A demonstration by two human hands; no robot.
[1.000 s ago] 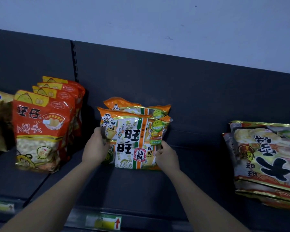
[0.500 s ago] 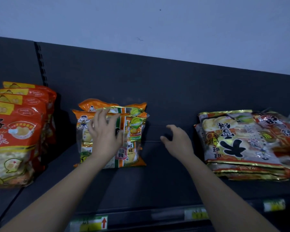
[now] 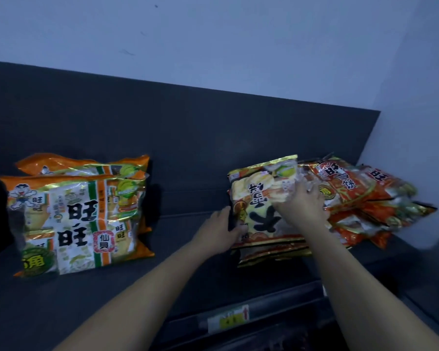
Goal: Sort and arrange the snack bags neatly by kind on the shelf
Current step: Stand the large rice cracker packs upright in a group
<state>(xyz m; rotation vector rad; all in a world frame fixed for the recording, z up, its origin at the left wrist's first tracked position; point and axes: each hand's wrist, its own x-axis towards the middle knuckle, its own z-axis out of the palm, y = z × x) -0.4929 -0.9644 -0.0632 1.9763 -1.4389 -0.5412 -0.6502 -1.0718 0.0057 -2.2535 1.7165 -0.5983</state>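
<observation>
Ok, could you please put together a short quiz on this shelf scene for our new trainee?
1. True or false: the left hand and the right hand both touch the gold-edged bag.
2. Which bags lie just right of that bag? A) red bags B) blue bags C) none
3. Fill in: seen from the camera, the gold-edged bag's large black print is ___.
Key: 1 true; 2 A; 3 upside down.
</observation>
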